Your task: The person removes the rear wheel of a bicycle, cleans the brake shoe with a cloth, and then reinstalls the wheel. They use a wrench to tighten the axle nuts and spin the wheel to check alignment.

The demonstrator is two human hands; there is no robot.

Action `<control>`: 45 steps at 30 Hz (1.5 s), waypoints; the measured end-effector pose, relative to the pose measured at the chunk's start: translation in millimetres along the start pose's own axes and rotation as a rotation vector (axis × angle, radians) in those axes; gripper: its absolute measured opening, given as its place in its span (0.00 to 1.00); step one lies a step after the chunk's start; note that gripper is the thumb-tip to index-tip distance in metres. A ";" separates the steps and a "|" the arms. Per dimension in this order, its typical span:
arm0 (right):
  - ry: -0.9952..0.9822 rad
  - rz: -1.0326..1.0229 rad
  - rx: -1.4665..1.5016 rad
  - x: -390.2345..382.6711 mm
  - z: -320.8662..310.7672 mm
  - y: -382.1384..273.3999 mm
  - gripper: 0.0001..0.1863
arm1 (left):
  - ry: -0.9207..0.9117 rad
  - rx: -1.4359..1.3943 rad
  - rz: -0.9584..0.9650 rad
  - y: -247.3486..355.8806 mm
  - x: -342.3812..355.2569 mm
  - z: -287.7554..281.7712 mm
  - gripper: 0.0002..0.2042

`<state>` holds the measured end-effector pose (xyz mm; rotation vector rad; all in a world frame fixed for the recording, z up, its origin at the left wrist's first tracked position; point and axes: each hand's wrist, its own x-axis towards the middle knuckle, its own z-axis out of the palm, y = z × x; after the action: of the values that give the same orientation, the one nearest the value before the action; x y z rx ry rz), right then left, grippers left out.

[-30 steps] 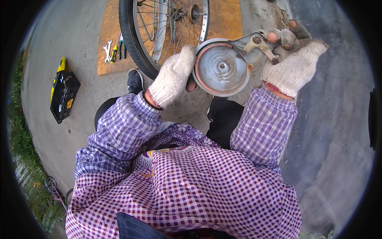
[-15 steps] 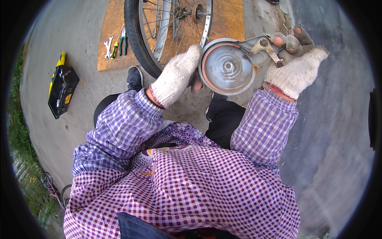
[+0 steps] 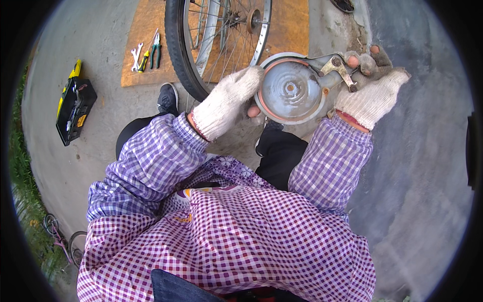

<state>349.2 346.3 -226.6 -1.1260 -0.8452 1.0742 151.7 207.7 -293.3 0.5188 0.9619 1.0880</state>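
A round grey bicycle band brake [image 3: 290, 103] with a reddish rim and a lever arm [image 3: 338, 68] is held up between my hands, its dished face toward me. My gloved left hand [image 3: 229, 100] grips the brake's left edge, with a bare fingertip showing below. My right hand [image 3: 372, 93], in a fingerless knit glove, holds the lever side, fingers curled behind the arm. Just beyond stands a bicycle wheel [image 3: 176, 50] with a black tyre and a spoked hub [image 3: 254, 21]; its lower part is partly behind my left hand.
A wooden board [image 3: 287, 25] lies under the wheel. On its left part are wrenches [image 3: 136, 57], a yellow-handled screwdriver [image 3: 144, 61] and green pliers [image 3: 156, 53]. A black and yellow toolbox [image 3: 75, 108] sits on the concrete at left. Bicycle parts [image 3: 63, 241] show at the lower left.
The brake has tilted slightly and moved a little down in the picture, with both hands staying on it. The whole view has shifted slightly, so the wheel appears farther right and the toolbox farther left.
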 end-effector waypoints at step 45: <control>0.073 0.024 -0.050 10.9 -1.7 -9.5 0.44 | 0.119 0.390 0.027 28.9 1.5 28.5 0.23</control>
<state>356.1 355.5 -217.8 -1.2133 -0.8066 1.0302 161.7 223.5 -257.3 0.7929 1.2855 0.9657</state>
